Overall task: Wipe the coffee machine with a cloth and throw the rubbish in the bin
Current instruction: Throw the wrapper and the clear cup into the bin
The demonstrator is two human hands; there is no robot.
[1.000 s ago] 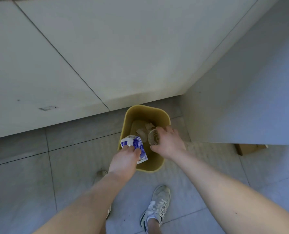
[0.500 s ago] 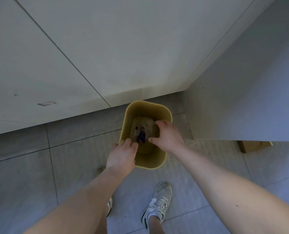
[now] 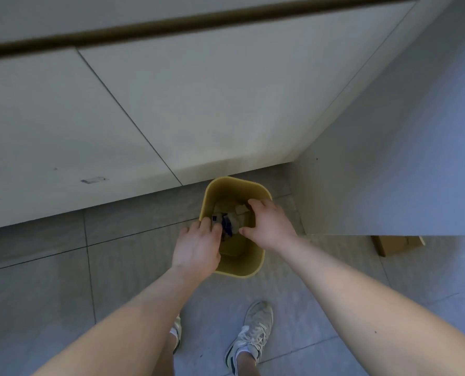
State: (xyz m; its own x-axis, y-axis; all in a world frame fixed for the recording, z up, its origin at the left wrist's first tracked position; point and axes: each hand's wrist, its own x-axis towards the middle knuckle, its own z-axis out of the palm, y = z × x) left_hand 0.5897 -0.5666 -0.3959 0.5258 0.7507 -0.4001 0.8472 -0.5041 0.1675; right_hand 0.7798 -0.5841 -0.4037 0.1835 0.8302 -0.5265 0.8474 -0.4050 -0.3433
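Since a second ago your hands have let go of their loads. The blue-and-white packet (image 3: 227,225) that your left hand (image 3: 198,248) carried now lies inside the bin (image 3: 239,268). The clear cup has left your right hand (image 3: 270,226), and it cannot be picked out among the rubbish. Your view has also tipped upward, so a dark gap (image 3: 171,24) along the top of the cabinet doors (image 3: 198,104) now shows.

From the head camera, the yellow bin stands upright on the tiled floor (image 3: 49,280), just in front of the white cabinet doors and close beside the pale side panel (image 3: 388,164) on your right. Your left hand hovers over the bin's near left rim, fingers relaxed and only slightly bent, gripping nothing. Your right hand hangs over the right side of the opening, thumb spread from loosely curved fingers, likewise released. Whether either hand touches the rim cannot be told. The packet sits crumpled in the bin's middle, between your two hands, with brownish scraps (image 3: 240,210) just behind it, toward the cabinets. Your pale shoes (image 3: 253,335) stand on the tiles nearer to you than the bin. A cardboard box (image 3: 396,244) pokes out from under the side panel, well apart from the bin.
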